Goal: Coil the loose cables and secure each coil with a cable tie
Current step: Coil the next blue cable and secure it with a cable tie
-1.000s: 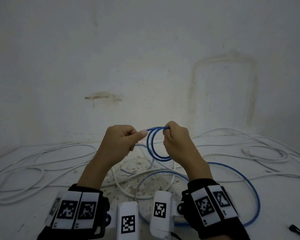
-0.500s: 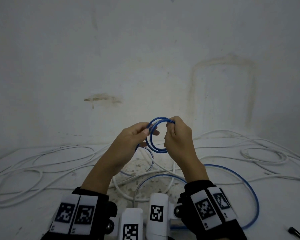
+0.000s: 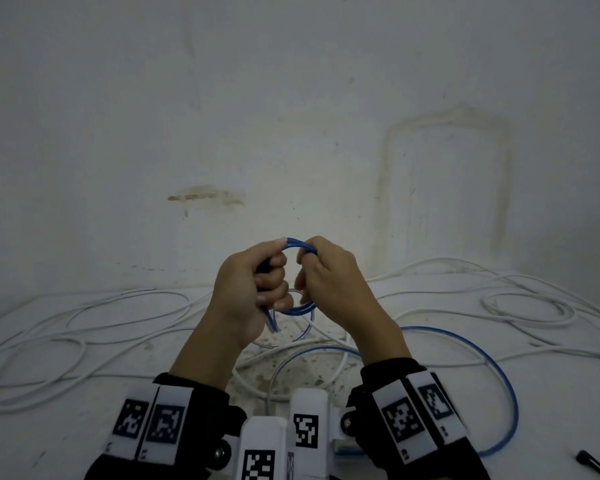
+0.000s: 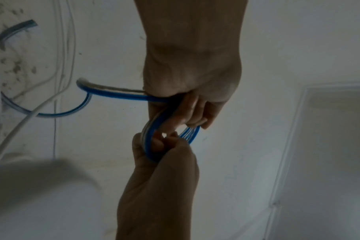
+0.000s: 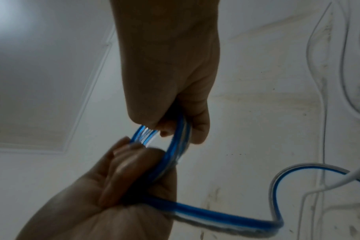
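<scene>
A small blue cable coil [image 3: 298, 310] is held up in front of the wall between both hands. My left hand [image 3: 246, 289] grips its left side in a fist, and the cable's tail hangs out below that fist. My right hand [image 3: 329, 275] pinches the coil's top right and curls round its right side. In the left wrist view the left hand [image 4: 191, 104] comes from the top, the right hand [image 4: 164, 154] from below, with the coil [image 4: 148, 139] between them. The right wrist view shows the right hand [image 5: 175, 113] above, the left hand [image 5: 123, 170] below, and the coil [image 5: 173, 154].
The blue cable's loose run [image 3: 499, 375] loops over the white surface at the right. Several white cables [image 3: 84, 327] sprawl to the left, with a white coil [image 3: 534, 306] at the right. Something black, maybe a cable tie [image 3: 596, 465], lies at the bottom right edge.
Both hands have lifted the coil higher. My left hand went from a fingertip pinch to a full fist round the coil's left side, and the hands have drawn closer together.
</scene>
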A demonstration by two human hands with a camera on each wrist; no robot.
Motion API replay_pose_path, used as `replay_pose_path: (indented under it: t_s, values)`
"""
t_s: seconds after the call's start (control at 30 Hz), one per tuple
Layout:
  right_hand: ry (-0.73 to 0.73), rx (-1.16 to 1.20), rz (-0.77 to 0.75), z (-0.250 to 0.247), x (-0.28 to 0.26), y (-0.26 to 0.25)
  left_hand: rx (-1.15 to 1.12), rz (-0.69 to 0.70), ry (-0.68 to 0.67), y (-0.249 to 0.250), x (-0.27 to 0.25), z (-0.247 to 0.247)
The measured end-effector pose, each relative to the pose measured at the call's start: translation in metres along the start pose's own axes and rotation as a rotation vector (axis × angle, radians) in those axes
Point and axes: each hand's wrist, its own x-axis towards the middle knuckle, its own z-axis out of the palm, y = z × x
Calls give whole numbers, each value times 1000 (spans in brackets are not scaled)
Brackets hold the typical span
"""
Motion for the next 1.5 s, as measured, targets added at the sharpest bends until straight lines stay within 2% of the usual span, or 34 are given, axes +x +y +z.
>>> replay_pose_path:
  t_s: [0.07,0.13,0.2,0.23,0.27,0.33,0.37,0.4,0.47,0.67,0.77,0.87,0.97,1.07,1.17,1.37,1.5]
  values:
    - [-52,74,30,1,-2,-1,-83,8,107,0,2,-2]
    - [-11,133,85,4,-1,0,-188,58,202,2,3,-4]
    - [73,154,211,3,1,0,-301,125,260,7,2,-7]
    - [64,132,306,2,1,-1,-345,163,274,10,1,-9]
    - [-14,80,401,1,0,-3,-378,198,280,13,1,-10]
    - [-293,-7,558,4,-6,-5,-423,244,269,18,-1,-9]
    - [-397,3,600,7,-8,-6,-440,252,257,19,-2,-8]
    - [-432,46,609,10,-9,-6,-452,249,243,19,-3,-6]
    - [-329,199,586,16,-5,-3,-465,222,219,19,-4,-1]
    - [168,724,405,9,4,1,-356,79,261,18,-3,0]
    - [220,763,332,-9,5,6,-252,-5,309,16,0,-5]
    - [203,687,305,-16,2,7,-170,-89,320,10,2,-6]
    - [200,590,339,-11,4,13,-119,-170,301,3,3,-3]
    - [205,432,397,-4,7,22,-53,-233,270,0,4,-3]
    - [223,192,329,-2,8,30,-37,-322,230,-4,5,-6]
    - [40,-153,114,1,5,35,48,-412,181,-10,5,-5]
    - [-107,-292,190,1,3,36,42,-422,160,-9,6,-9]
